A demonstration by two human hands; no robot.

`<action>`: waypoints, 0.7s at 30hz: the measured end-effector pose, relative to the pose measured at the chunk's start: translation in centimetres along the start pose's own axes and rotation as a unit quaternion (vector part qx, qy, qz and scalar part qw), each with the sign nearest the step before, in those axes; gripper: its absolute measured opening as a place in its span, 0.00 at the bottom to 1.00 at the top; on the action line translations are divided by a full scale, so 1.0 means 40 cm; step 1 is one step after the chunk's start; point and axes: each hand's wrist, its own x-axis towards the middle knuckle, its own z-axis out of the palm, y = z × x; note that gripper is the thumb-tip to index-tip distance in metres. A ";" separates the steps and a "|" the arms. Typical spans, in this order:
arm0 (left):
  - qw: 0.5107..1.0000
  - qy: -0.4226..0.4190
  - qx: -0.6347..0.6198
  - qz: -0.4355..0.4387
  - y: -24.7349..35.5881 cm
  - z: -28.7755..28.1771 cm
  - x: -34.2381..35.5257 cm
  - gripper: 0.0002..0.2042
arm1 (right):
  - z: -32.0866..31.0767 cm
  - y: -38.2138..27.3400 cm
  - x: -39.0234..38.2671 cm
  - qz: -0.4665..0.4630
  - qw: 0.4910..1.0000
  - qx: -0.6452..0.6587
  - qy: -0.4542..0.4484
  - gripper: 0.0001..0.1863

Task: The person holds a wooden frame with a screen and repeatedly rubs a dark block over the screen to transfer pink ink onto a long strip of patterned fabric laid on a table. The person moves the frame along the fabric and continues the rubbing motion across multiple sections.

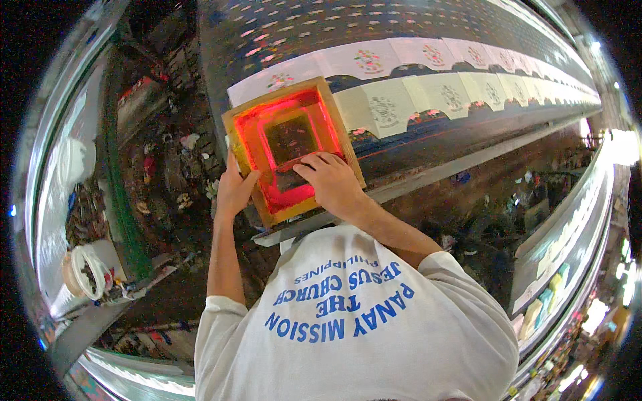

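A wooden-framed printing screen (244,117) coated in red ink lies flat on a long table (428,170), over a white cloth piece. My left hand (235,189) grips the frame's near left edge. My right hand (332,179) rests inside the frame on a dark squeegee (289,182) at its near side, fingers closed over it. Two rows of white cloth pieces (391,107) with round printed motifs run away along the table to the right.
A white bucket (85,271) stands on the littered floor at the left. Scraps and debris lie on the dark floor beside the table. Another long table with coloured pieces (555,281) runs along the right edge. My white shirt fills the lower middle.
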 end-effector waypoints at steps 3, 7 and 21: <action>1.000 0.003 -0.018 0.008 0.119 0.028 0.012 0.51 | -0.048 0.070 -0.043 0.003 0.999 0.005 0.045 0.28; 0.999 0.018 -0.013 0.026 0.248 0.157 0.058 0.52 | -0.144 0.203 -0.110 -0.001 0.996 -0.023 0.086 0.29; 0.994 -0.012 -0.104 -0.033 0.419 0.450 0.168 0.48 | -0.267 0.526 -0.215 0.004 0.999 0.012 0.041 0.29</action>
